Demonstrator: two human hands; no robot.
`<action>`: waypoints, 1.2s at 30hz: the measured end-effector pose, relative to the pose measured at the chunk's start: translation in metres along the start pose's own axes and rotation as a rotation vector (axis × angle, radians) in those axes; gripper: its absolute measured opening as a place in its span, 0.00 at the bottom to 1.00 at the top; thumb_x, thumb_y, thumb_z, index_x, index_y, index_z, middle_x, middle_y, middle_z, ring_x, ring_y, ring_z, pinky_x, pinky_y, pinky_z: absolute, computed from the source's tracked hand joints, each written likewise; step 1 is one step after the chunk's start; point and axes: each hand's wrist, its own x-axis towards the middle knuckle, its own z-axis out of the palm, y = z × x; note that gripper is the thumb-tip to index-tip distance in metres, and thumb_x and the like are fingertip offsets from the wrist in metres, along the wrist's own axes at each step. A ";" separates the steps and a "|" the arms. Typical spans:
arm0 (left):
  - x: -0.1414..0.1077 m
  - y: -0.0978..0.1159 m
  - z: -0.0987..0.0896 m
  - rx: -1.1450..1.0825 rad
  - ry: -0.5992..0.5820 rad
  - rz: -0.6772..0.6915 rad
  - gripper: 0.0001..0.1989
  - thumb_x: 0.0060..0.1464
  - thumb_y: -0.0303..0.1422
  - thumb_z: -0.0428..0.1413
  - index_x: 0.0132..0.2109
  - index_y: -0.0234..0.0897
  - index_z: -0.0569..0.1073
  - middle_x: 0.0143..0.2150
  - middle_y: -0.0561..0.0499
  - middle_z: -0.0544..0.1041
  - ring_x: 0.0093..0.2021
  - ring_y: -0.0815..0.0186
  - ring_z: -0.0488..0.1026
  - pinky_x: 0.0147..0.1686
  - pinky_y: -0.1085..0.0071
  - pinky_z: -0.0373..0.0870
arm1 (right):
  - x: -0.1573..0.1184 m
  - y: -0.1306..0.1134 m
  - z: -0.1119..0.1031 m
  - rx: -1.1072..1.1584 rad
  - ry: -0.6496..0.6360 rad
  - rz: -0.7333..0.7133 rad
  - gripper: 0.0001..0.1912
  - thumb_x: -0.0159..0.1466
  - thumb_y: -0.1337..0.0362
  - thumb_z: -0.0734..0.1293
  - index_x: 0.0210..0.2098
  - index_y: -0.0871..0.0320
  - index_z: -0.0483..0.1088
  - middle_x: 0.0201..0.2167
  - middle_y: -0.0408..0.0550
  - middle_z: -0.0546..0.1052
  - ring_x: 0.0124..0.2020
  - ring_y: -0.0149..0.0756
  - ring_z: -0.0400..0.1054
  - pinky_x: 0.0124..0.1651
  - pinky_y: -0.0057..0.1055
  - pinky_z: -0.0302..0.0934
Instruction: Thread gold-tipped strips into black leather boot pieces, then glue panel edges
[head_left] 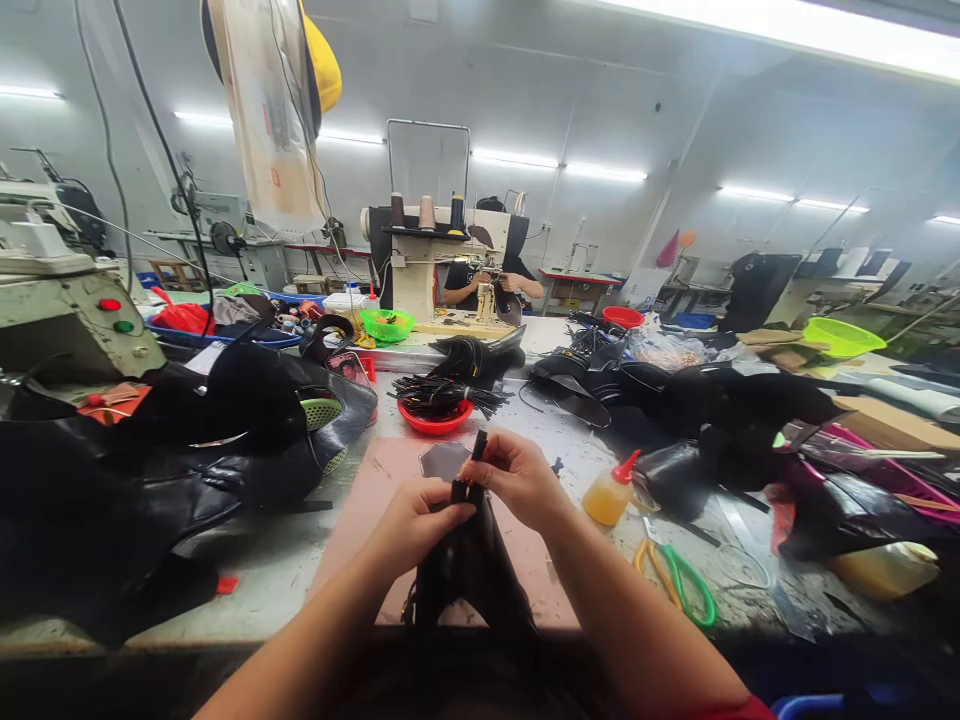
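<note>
Over the pink mat, my left hand pinches one end of a black strap, which belongs to a black leather piece. My right hand is closed on another black strap end, which stands up between thumb and fingers. Both hands are close together, fingertips nearly touching. The leather piece hangs below them toward the table's front edge. Behind the hands lies a small grey flat piece.
A red bowl holds bundled black strips. Black leather piles up at left. To the right are a glue bottle, green-handled scissors and more leather. Across the table, a person works at a sewing machine.
</note>
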 end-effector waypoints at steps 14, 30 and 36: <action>-0.001 -0.006 -0.003 -0.040 0.063 0.036 0.16 0.41 0.43 0.59 0.25 0.30 0.75 0.20 0.53 0.67 0.25 0.68 0.61 0.26 0.74 0.59 | -0.014 0.003 0.005 -0.302 -0.003 -0.195 0.12 0.55 0.56 0.67 0.25 0.57 0.63 0.24 0.42 0.68 0.27 0.31 0.62 0.31 0.28 0.57; -0.007 -0.007 -0.006 -0.066 0.019 0.039 0.16 0.43 0.43 0.58 0.25 0.30 0.73 0.22 0.53 0.64 0.25 0.69 0.58 0.26 0.73 0.55 | 0.010 -0.006 -0.007 -0.293 -0.361 -0.186 0.07 0.59 0.65 0.63 0.24 0.58 0.66 0.22 0.41 0.70 0.25 0.29 0.63 0.30 0.26 0.57; -0.007 -0.009 -0.010 -0.009 -0.046 0.042 0.10 0.43 0.36 0.57 0.27 0.31 0.73 0.25 0.53 0.68 0.28 0.67 0.62 0.29 0.73 0.60 | -0.001 -0.009 0.004 -0.711 -0.164 -0.435 0.06 0.59 0.70 0.62 0.26 0.58 0.64 0.24 0.45 0.69 0.28 0.33 0.61 0.31 0.28 0.55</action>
